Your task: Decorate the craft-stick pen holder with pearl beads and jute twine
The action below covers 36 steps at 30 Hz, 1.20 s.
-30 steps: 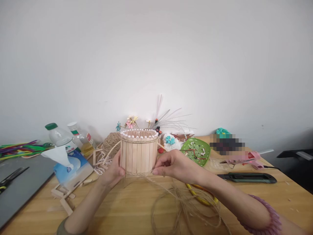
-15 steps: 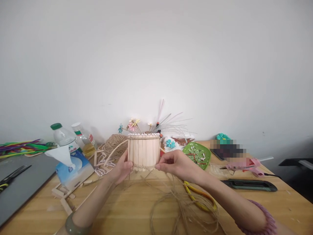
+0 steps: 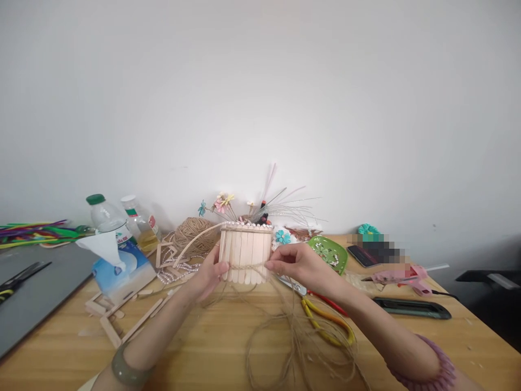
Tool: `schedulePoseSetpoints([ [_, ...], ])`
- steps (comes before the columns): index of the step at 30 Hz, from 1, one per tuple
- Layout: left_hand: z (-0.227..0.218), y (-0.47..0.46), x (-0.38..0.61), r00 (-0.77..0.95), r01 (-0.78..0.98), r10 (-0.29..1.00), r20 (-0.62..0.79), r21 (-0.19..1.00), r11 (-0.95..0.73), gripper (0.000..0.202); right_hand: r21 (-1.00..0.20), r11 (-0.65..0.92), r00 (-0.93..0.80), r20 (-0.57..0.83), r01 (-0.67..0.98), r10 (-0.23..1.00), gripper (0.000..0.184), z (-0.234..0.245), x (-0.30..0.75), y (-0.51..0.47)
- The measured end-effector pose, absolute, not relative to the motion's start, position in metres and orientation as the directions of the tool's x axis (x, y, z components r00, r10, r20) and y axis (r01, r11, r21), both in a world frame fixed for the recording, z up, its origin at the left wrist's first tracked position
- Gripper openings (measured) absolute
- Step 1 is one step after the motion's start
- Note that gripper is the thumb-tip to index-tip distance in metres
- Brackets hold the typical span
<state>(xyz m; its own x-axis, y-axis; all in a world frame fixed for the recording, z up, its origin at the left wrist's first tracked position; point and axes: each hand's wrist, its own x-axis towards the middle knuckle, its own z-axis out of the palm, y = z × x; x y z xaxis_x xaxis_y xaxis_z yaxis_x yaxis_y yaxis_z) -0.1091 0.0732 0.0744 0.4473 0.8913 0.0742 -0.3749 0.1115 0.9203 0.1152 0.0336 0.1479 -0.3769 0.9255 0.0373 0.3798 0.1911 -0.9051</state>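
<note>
Between my hands, above the table, is a basket of upright craft sticks point(image 3: 246, 247) with a pearl-trimmed rim and a band of twine near the top. My left hand point(image 3: 211, 274) grips its left side, the thumb pressed on the front. Twine point(image 3: 246, 266) runs across the lower front of the sticks. At the lower right side, my right hand point(image 3: 295, 266) is closed, with thumb and forefinger pinching that twine. Loose loops of twine point(image 3: 293, 347) lie on the table below. Scissors with yellow and red handles point(image 3: 325, 320) rest partly under my right forearm.
Left stand a tissue box point(image 3: 126, 271), bottles point(image 3: 140, 228) and stick frames point(image 3: 114, 320). Behind the basket are a twine ball point(image 3: 194, 234) and artificial flowers point(image 3: 222, 202). Right are a green dish point(image 3: 340, 255), a utility knife point(image 3: 413, 308) and a pink glue gun point(image 3: 415, 278).
The basket has tilted and shifted slightly right in view. The twine across its front now sits higher above the bottom edge. More of the scissors shows.
</note>
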Motion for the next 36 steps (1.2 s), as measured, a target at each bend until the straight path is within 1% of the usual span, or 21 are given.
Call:
schedulePoseSetpoints([
  [5,0.074,0.075,-0.11,0.432,-0.386,0.898,0.081,0.917,0.102,0.096,-0.906,0.208,-0.398,0.049,0.369,0.916,0.038,0.147,0.113,0.035],
  [11,0.072,0.075,-0.113,0.433,-0.371,0.899,0.07,0.922,0.107,0.092,-0.901,0.216,-0.378,0.064,0.376,0.924,0.031,0.141,0.113,0.037],
  [16,0.068,0.077,-0.114,0.432,-0.368,0.898,0.084,0.926,0.09,0.086,-0.91,0.215,-0.379,0.07,0.356,0.923,0.029,0.137,0.113,0.039],
  [23,0.07,0.081,-0.115,0.406,-0.367,0.905,0.128,0.93,0.033,0.095,-0.914,0.173,-0.391,0.018,0.367,0.92,0.029,0.14,0.114,0.037],
  [28,0.08,0.082,-0.114,0.334,-0.34,0.931,0.147,0.94,-0.027,0.1,-0.929,0.157,-0.476,-0.023,0.335,0.879,0.029,0.142,0.115,0.035],
  [32,0.087,0.083,-0.114,0.304,-0.303,0.939,0.162,0.951,-0.066,0.097,-0.936,0.16,-0.557,-0.046,0.315,0.829,0.032,0.142,0.114,0.036],
  [36,0.095,0.087,-0.113,0.29,-0.269,0.936,0.199,0.956,-0.12,0.095,-0.944,0.148,-0.582,-0.054,0.293,0.811,0.028,0.144,0.112,0.038],
])
